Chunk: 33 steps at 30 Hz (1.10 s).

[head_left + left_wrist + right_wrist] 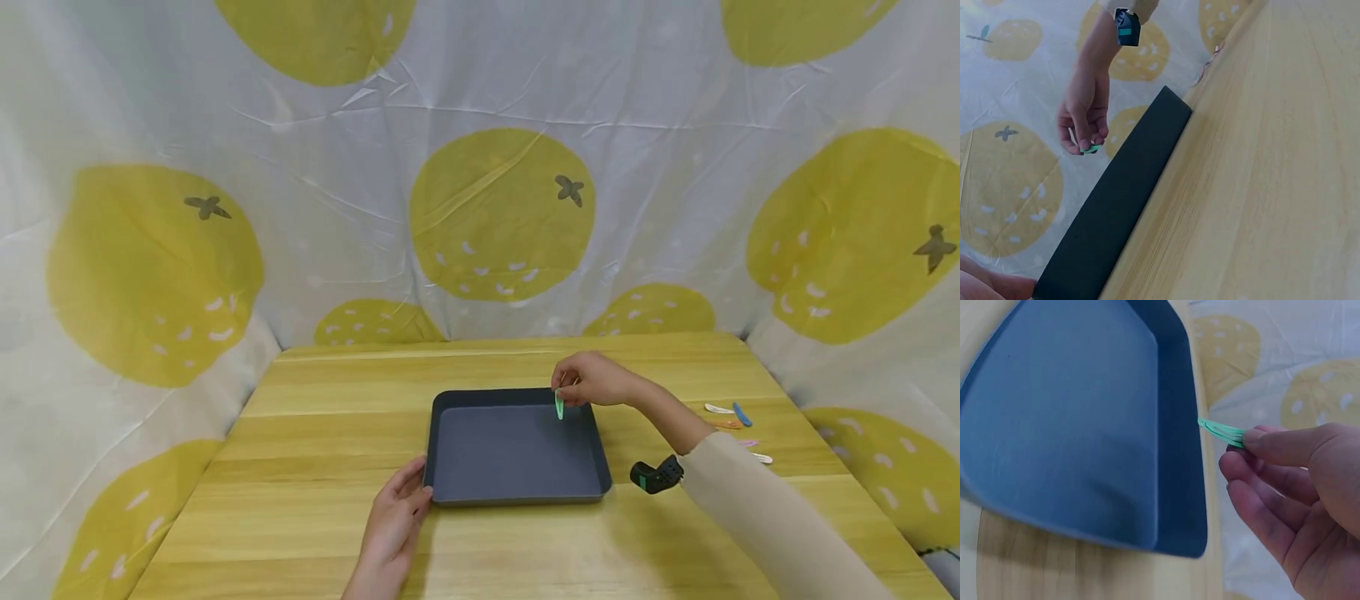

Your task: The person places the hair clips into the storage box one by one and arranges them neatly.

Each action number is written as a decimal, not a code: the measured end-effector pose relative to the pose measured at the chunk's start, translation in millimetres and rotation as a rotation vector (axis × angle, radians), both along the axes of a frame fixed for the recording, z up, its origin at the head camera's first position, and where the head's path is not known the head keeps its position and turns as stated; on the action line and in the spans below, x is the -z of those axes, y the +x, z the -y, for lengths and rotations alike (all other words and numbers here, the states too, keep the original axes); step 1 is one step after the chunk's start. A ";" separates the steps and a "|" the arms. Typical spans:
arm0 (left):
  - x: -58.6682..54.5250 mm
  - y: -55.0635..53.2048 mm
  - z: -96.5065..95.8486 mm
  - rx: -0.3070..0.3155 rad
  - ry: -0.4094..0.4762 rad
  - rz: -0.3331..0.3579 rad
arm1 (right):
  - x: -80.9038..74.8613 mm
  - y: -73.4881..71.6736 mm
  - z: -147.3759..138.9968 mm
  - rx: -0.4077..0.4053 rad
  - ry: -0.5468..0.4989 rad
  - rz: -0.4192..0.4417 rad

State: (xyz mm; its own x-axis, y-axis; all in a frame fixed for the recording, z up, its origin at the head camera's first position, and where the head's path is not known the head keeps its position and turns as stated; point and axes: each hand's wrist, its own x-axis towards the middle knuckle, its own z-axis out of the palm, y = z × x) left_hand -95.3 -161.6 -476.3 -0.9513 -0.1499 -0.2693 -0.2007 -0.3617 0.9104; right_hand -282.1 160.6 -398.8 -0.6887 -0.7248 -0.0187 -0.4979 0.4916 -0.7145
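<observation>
"So, what fills the view?"

"Wrinkled, faintly shiny cloth (645, 83) printed with big yellow fruit, then a desk (300, 475) with pale, streaky wood grain."

"And on the desk?"

"A dark grey tray (517, 450), rectangular and matte, with rounded corners and low, sloping walls. Nothing lies on its floor."

"How about the hands?"

"The left hand (395, 510) touches the tray's near left corner; whether it grips or only steadies, I can't tell. The right hand (597, 380) is at the far right corner, thumb and fingertips pinched together on a green clip (558, 406)."

"Which way does that clip lie?"

"Below the right fingertips, long axis pointing steeply down at the tray, just inside the far right part as the head view has it. The right hand is plainly the nearer one. It's a slim, smooth, tapering loop with a slot."

"Any others?"

"Small slender ones well to the right on the desk: a blue clip (742, 415), an orange clip (726, 425), a pink bit, some white ones."
</observation>
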 end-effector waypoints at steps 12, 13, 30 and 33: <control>-1.8 -2.0 4.8 0.028 -0.025 0.006 | 6.7 -16.6 61.9 -0.090 0.029 -0.010; -1.9 -2.2 4.4 0.028 -0.025 0.011 | 7.4 -16.9 66.7 -0.096 0.032 -0.007; -1.2 -2.4 5.1 0.034 -0.053 0.037 | 33.3 -11.9 137.9 -0.172 0.053 0.025; -1.5 -3.5 5.5 0.036 -0.052 0.048 | 37.8 -9.6 148.8 -0.176 0.054 0.017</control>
State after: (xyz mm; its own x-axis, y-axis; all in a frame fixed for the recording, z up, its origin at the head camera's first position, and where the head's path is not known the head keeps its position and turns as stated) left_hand -98.8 -167.1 -474.7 -0.9426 -0.1308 -0.3074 -0.2564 -0.3063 0.9167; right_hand -291.7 11.8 -436.6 -0.5508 -0.8316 -0.0711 -0.5676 0.4357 -0.6985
